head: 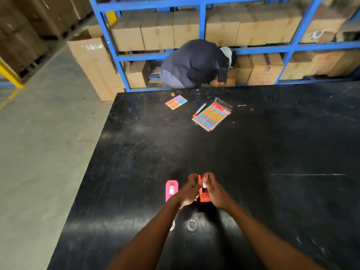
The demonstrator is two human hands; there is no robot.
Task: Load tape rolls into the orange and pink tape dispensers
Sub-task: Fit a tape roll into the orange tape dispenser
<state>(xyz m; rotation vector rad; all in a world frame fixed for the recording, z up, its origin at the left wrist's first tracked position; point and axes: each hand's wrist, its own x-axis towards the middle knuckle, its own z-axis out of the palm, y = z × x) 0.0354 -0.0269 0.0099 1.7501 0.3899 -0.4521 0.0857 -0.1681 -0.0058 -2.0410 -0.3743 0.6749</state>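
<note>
The orange tape dispenser [203,195] stands on the black table near the front, between my two hands. My left hand [188,190] grips its left side. My right hand [215,189] holds its right side, fingertips pinched at the top where a bit of white tape shows. The pink tape dispenser [171,190] lies just left of my left hand, untouched, with white tape visible in its slot. Two ring-shaped tape cores [192,225] lie on the table nearer to me, the left one [172,225] partly hidden by my left forearm.
A packet of coloured strips [212,116], a red marker [199,110] and coloured sticky notes [176,102] lie at the far side of the black table [272,152]. A person [194,63] crouches at the blue shelving [202,18] full of cardboard boxes. The table's left edge drops to concrete floor.
</note>
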